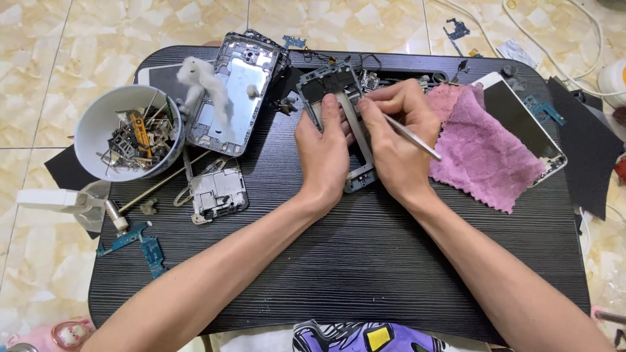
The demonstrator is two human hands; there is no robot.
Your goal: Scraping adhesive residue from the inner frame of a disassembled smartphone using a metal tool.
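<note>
From my head camera, looking down: my left hand (324,151) lies flat over a stripped phone frame (336,98) on the black tray table (365,254), fingers pressed together along the frame's left edge to pin it down. My right hand (398,140) pinches a thin metal tool (412,138), which looks like tweezers, between thumb and forefinger; its tip points in at the upper middle of the frame, though my fingers hide exactly where it touches.

The frame already looks gutted: I can see through open gaps in it, and no screen or back cover is on it. I judge the stripping well along, with only small bits left to pick out near the top. What still sits under my palms I cannot tell.

To the left, a white bowl (124,130) holds a heap of small metal and plastic scraps. Just beside it lies another phone shell (238,98) with a tuft of white fluff (202,81) on it, and nearer me a small metal chassis piece (218,192). Blue circuit strips (140,244) lie at the table's left edge. To the right, a pink cloth (479,146) partly covers a white tablet (528,124).
</note>
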